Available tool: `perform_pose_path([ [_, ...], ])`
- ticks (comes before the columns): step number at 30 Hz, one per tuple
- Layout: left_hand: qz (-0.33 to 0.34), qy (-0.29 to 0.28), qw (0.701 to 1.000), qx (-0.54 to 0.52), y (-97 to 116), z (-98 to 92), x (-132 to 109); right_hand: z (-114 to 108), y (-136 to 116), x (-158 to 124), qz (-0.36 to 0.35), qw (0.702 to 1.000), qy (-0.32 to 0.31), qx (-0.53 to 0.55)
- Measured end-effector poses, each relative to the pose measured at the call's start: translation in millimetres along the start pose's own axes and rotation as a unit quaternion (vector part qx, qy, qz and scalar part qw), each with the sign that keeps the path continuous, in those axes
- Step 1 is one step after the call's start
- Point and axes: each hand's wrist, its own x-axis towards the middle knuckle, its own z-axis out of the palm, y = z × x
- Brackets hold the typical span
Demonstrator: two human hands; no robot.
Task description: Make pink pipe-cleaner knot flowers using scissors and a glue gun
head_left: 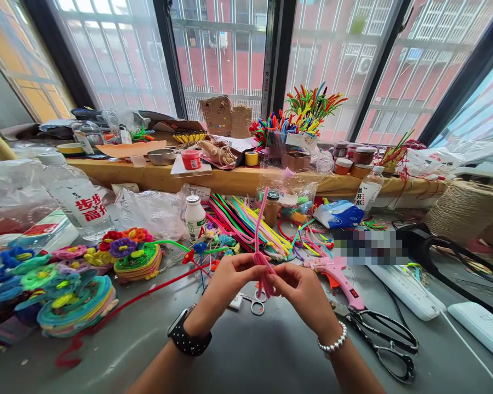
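Pink pipe cleaners (258, 235) are gathered into a bundle between my two hands, one long stem standing up and several shorter ends hanging down. My left hand (232, 279), with a dotted watch strap on the wrist, pinches the bundle from the left. The fingers of my right hand (302, 290) are closed on its lower ends from the right. Just beneath my fingertips, small scissors (257, 307) lie on the grey table (246, 355). A pink glue gun (337, 276) rests to the right of my right hand.
Loose pipe cleaners (242, 224) lie in a colourful heap beyond my hands. Fuzzy flowers (66, 295) crowd the left. Large black-handled scissors (388, 339) and a white power strip (406, 287) are at the right. A milk bottle (195, 219) stands before the wooden ledge (234, 179).
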Motion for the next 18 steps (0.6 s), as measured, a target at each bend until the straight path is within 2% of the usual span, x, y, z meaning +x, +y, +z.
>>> perform_pose_path([
  [4,0.003,0.014,1.000,-0.013,1.2,1.2,-1.9,-2.1,-3.5,0.7,0.004,0.999,-0.035,0.026],
  [9,0.004,0.034,0.999,-0.014,-3.3,3.8,0.4,-2.2,-3.0,2.0,-0.012,0.998,-0.061,0.007],
  [11,-0.012,0.022,0.999,-0.029,-5.4,3.9,2.2,-3.6,-0.4,2.7,-0.014,0.999,-0.021,0.019],
  [13,-0.025,0.009,0.999,-0.042,-6.4,3.6,2.9,-5.6,1.9,3.5,-0.011,0.998,0.044,0.045],
  [15,-0.038,-0.025,0.998,-0.044,-6.2,3.8,2.2,-7.2,3.1,4.4,-0.009,0.992,0.089,0.085],
  [18,-0.063,-0.098,0.992,-0.041,-6.1,6.0,-0.6,-7.1,2.8,5.6,0.012,0.981,0.082,0.175],
])
